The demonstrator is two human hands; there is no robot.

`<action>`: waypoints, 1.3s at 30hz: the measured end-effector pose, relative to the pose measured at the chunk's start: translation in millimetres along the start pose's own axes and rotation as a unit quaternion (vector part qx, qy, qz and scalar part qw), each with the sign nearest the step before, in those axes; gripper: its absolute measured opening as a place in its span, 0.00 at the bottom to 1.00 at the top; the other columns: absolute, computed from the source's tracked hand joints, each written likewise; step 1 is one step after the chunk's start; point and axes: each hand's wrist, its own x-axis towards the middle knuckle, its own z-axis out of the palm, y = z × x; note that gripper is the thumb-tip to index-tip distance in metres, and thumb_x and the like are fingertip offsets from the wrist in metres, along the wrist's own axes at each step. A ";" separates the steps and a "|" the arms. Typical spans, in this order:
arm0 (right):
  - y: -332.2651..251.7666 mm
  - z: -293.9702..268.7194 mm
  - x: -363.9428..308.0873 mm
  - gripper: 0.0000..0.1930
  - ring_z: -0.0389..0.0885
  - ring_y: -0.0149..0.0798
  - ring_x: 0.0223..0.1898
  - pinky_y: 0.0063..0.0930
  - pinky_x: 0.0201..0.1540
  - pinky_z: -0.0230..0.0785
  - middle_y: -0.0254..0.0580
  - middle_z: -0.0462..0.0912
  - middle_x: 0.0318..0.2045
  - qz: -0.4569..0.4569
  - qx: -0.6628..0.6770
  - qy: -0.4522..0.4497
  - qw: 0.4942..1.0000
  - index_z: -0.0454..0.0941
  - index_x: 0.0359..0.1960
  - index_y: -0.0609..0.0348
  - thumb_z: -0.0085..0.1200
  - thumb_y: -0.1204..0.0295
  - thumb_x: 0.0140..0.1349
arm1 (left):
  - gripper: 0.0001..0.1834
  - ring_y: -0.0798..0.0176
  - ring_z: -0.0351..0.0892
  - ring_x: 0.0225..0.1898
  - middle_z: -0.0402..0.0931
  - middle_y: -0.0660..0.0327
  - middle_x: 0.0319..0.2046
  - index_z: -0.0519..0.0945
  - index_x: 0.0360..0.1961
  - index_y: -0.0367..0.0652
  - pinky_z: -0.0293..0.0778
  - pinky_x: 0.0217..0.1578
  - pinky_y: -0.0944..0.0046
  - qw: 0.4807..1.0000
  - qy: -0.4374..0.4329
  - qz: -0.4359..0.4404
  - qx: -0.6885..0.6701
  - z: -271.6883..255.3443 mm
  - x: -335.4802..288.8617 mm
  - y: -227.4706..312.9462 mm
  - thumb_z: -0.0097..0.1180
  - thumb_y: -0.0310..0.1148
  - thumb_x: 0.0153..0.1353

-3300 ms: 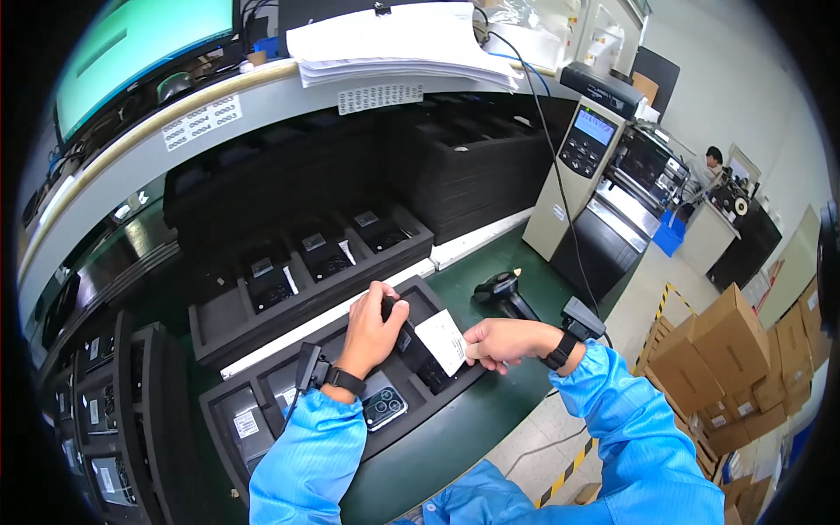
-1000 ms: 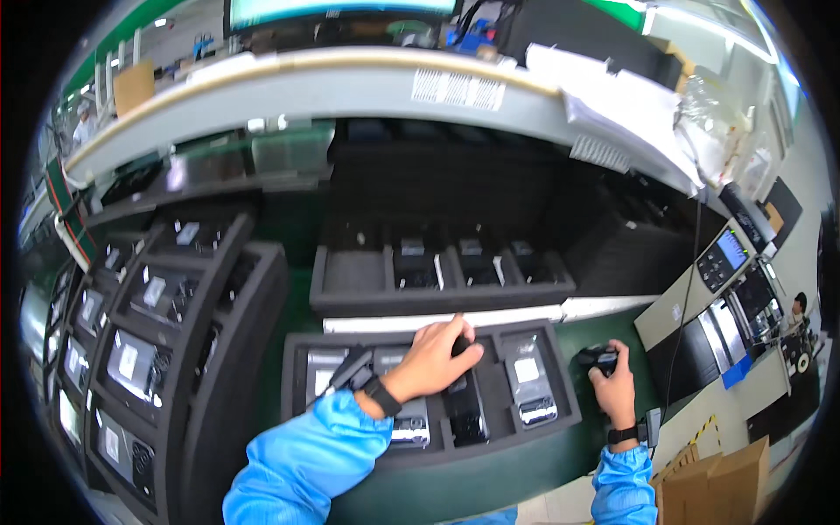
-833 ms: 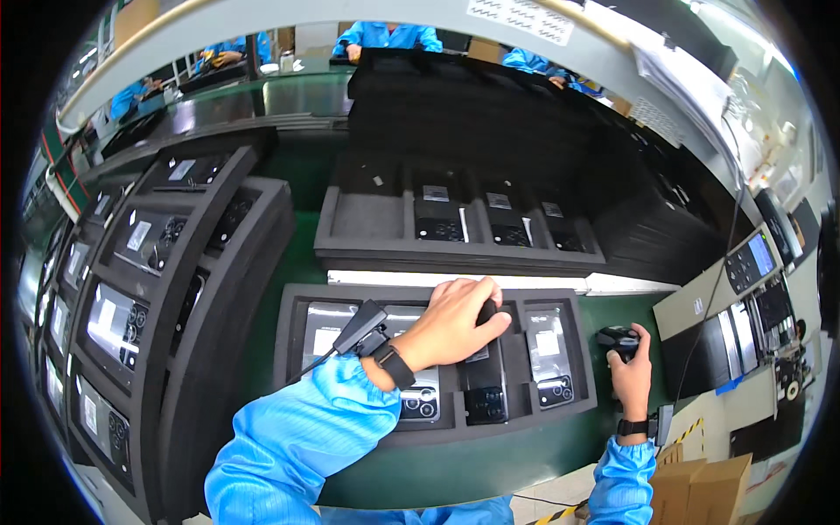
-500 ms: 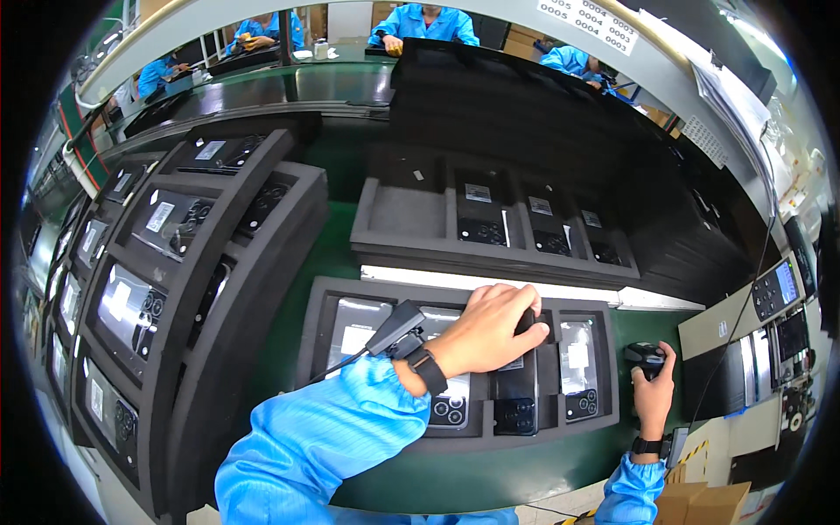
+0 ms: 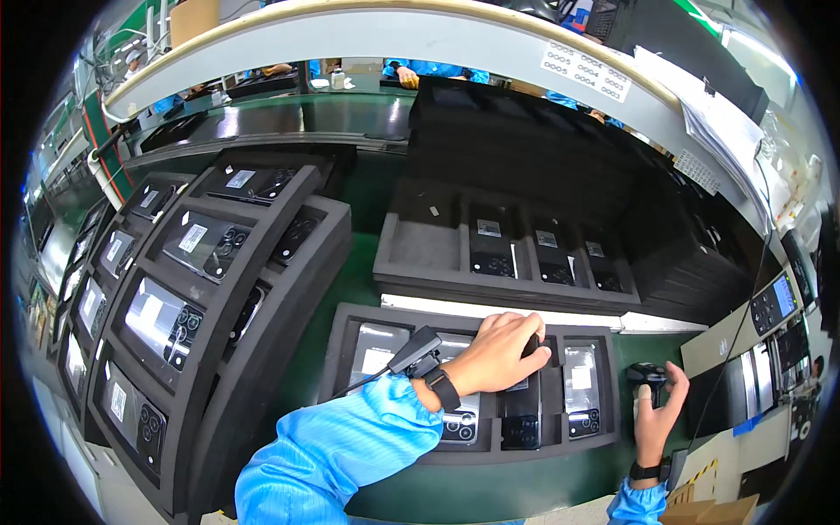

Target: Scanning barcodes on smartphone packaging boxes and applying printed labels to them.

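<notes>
My left hand [image 5: 504, 355] reaches over a black foam tray [image 5: 331, 385] directly before me, with its fingers curled round the upper end of a dark smartphone [image 5: 522, 407]. That phone lies in its slot, camera end toward me. Beside it in the tray are a clear-wrapped phone [image 5: 582, 376] on the right and another wrapped phone [image 5: 376, 348] on the left. To the right of the tray, my right hand [image 5: 656, 420] has its thumb and finger apart at a black rounded device [image 5: 646, 376], perhaps a computer mouse. The thumb overlaps its near edge; the other fingers are largely hidden.
Stacked foam trays [image 5: 325, 262] with labelled phones stand at the left. Behind the near tray rises a black stack [image 5: 385, 262] with phones in its front slots. At right is a beige machine [image 5: 704, 350] with a small screen. Co-workers in blue sleeves sit beyond a shelf [image 5: 350, 39].
The view has shifted, so the trays appear lower and farther right. My right thumb and finger have spread apart at the black device. My left hand stays on the same phone.
</notes>
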 end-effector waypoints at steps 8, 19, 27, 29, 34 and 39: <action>-122.8 43.3 -9.4 0.33 0.78 0.26 0.38 0.23 0.42 0.73 0.41 0.79 0.47 0.167 0.516 -0.397 0.741 0.64 0.71 0.57 0.63 0.74 0.66 | 0.16 0.48 0.74 0.55 0.78 0.56 0.45 0.75 0.45 0.45 0.63 0.59 0.48 1.000 0.004 -0.019 -0.007 -3.2 -0.3 3.8 0.57 0.45 0.68; -132.1 68.4 -15.7 0.38 0.81 0.39 0.56 0.29 0.57 0.73 0.56 0.80 0.57 0.224 0.543 -0.379 0.715 0.56 0.73 0.76 0.61 0.78 0.64 | 0.20 0.46 0.77 0.55 0.80 0.53 0.47 0.80 0.45 0.43 0.70 0.59 0.47 0.828 0.167 -0.089 0.527 -174.6 4.7 43.6 0.66 0.40 0.52; -128.4 73.9 -19.8 0.41 0.86 0.40 0.33 0.31 0.39 0.76 0.59 0.87 0.42 0.213 0.487 -0.372 0.761 0.62 0.71 0.73 0.65 0.64 0.60 | 0.34 0.41 0.73 0.61 0.80 0.48 0.54 0.86 0.46 0.42 0.68 0.63 0.44 0.743 -0.040 -0.293 0.600 -272.3 17.2 10.8 0.66 0.60 0.46; -129.0 72.3 -17.8 0.42 0.88 0.48 0.37 0.36 0.42 0.77 0.62 0.87 0.42 0.196 0.502 -0.355 0.764 0.62 0.71 0.73 0.66 0.62 0.59 | 0.31 0.43 0.76 0.53 0.85 0.51 0.43 0.87 0.39 0.43 0.73 0.56 0.50 0.740 -0.068 -0.260 0.617 -274.5 17.3 15.4 0.67 0.58 0.45; -128.8 60.0 -6.5 0.42 0.86 0.62 0.43 0.45 0.47 0.77 0.67 0.85 0.41 0.188 0.467 -0.410 0.761 0.61 0.71 0.74 0.64 0.62 0.60 | 0.19 0.51 0.79 0.47 0.85 0.59 0.33 0.85 0.30 0.48 0.74 0.50 0.50 0.725 -0.127 -0.165 0.656 -265.4 22.3 26.7 0.72 0.51 0.47; -130.9 47.3 3.6 0.42 0.87 0.54 0.39 0.40 0.45 0.77 0.64 0.85 0.40 0.178 0.427 -0.416 0.783 0.59 0.71 0.75 0.64 0.63 0.61 | 0.41 0.47 0.88 0.45 0.88 0.49 0.40 0.89 0.40 0.39 0.80 0.46 0.52 0.641 -0.193 -0.321 0.670 -289.4 54.1 -9.9 0.77 0.66 0.36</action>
